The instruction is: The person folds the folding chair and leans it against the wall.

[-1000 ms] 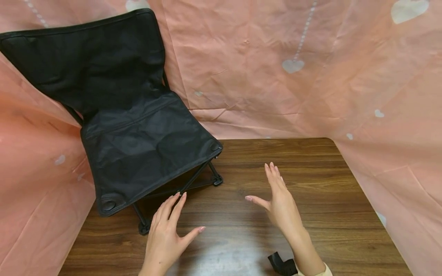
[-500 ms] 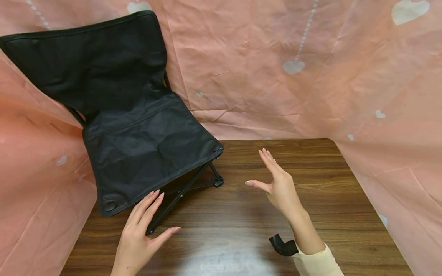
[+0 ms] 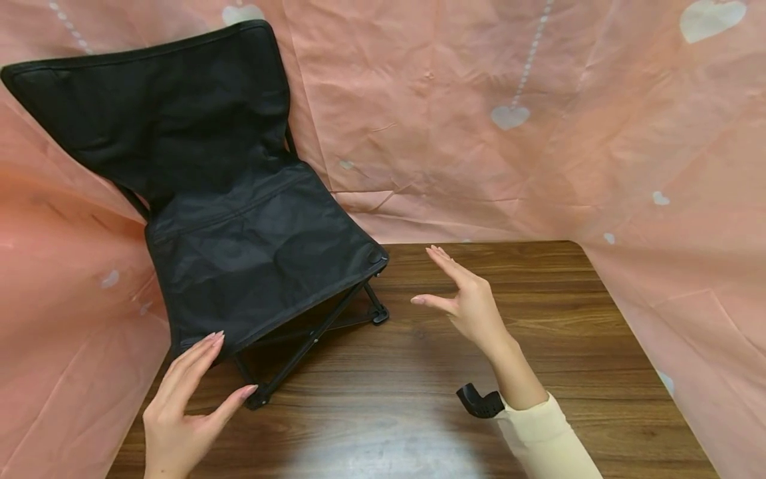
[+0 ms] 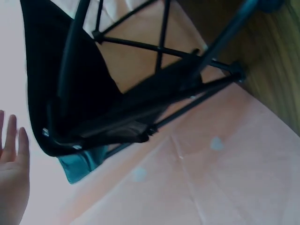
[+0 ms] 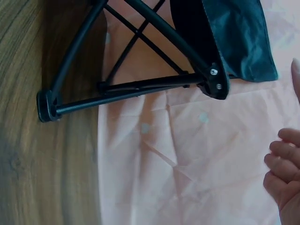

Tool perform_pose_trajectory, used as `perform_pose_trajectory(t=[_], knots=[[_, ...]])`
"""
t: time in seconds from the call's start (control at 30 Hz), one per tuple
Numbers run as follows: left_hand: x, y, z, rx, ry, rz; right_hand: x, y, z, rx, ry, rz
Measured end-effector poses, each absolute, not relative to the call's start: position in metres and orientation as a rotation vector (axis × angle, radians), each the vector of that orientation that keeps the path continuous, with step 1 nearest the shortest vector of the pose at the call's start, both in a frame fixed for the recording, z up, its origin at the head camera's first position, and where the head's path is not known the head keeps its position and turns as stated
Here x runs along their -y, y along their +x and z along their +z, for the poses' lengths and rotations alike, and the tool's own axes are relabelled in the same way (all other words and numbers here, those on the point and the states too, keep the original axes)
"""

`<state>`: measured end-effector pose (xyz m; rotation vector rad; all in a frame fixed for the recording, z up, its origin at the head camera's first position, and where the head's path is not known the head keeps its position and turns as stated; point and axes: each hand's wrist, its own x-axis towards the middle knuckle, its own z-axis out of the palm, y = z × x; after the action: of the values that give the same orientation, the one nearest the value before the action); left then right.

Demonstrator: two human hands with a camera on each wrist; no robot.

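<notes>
A black folding camp chair (image 3: 257, 246) with a fabric seat and backrest stands unfolded at the left, turned slightly right. My left hand (image 3: 179, 406) is in front of the seat's near left corner and hides it, fingers extended and thumb spread. Whether it touches the fabric cannot be told. To the right of the chair, my right hand (image 3: 469, 303) hovers over the wood with thumb apart and nothing in it. The left wrist view shows my left hand (image 4: 11, 173) beside the seat's edge; the right wrist view shows crossed metal legs (image 5: 138, 35) and my right hand (image 5: 286, 173).
The chair's feet (image 3: 380, 315) stand on a brown wooden tabletop (image 3: 556, 319). Pink cloth (image 3: 419, 120) with pale hearts hangs behind and along both sides. A black elbow-shaped piece (image 3: 481, 402) sits by the right wrist, next to a cream sleeve (image 3: 538, 426).
My left hand has moved left, from in front of the chair's legs to the seat's near left corner. My right hand has shifted a little up and left. The chair stays put.
</notes>
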<state>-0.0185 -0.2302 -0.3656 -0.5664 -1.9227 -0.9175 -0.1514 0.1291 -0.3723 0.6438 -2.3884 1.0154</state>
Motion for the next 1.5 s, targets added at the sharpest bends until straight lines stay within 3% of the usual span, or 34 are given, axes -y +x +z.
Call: perform_pose_trajectory(t=[0.53,0.83,1.5], knots=[[0.253,-0.012,-0.372,1.878,-0.521,-0.996,-0.102,-0.184,-0.385,2.198,1.010,0.914],[0.261,-0.012,-0.383,1.951,-0.473,-0.984,-0.091,-0.194,-0.390,2.144,0.949,1.022],[0.283,-0.023,-0.408,1.950,-0.511,-0.989,-0.072,-0.214,-0.389,2.313,1.108,1.199]])
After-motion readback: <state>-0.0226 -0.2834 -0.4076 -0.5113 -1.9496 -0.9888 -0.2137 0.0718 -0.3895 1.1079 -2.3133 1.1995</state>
